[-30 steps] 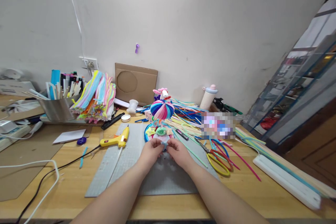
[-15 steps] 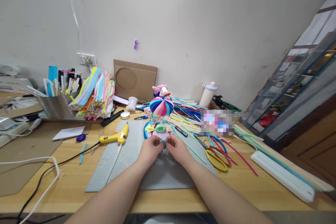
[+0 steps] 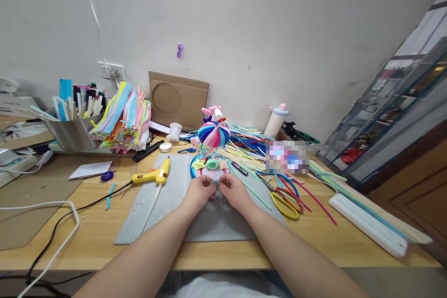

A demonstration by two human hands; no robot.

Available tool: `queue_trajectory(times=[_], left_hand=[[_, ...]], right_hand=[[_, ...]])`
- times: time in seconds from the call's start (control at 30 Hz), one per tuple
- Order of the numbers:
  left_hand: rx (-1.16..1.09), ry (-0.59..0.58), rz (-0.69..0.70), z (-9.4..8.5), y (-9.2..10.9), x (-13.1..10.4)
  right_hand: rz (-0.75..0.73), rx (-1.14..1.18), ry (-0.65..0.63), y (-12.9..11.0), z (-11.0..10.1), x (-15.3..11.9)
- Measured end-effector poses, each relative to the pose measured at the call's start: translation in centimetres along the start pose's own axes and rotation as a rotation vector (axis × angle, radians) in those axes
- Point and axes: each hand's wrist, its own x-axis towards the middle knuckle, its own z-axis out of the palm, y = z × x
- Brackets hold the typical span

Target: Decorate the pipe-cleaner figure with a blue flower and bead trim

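Observation:
My left hand [image 3: 201,191] and my right hand [image 3: 233,190] meet above the grey cutting mat [image 3: 223,228], fingertips pinched together on a small light blue piece [image 3: 215,182] between them. Just behind the fingers stands a colourful craft figure [image 3: 214,135] with a striped blue, pink and white ball and a white and pink top. Its round base carries a yellow star [image 3: 199,164] and a green shape [image 3: 212,164]. What the piece is exactly is too small to tell.
A yellow glue gun [image 3: 152,176] lies left on the mat, scissors [image 3: 284,202] lie right. Behind are pipe cleaner bundles [image 3: 124,116], a metal container [image 3: 71,132], cardboard [image 3: 179,102] and a bottle [image 3: 276,121]. A white power strip [image 3: 368,225] lies far right.
The whole view has shifted, so the desk and objects sit slightly higher in the picture. Both hands still pinch the light blue piece in front of the figure.

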Motion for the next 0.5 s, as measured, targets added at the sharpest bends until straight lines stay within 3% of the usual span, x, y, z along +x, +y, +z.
queue_trajectory(times=[0.3,0.5], left_hand=[[-0.038,-0.043,-0.064,0.05,-0.36,0.20],[-0.117,-0.059,-0.080,0.21,-0.23,0.02]], right_hand=[[-0.027,-0.046,-0.044,-0.55,-0.12,-0.25],[0.040,-0.016,-0.085,-0.62,-0.30,0.00]])
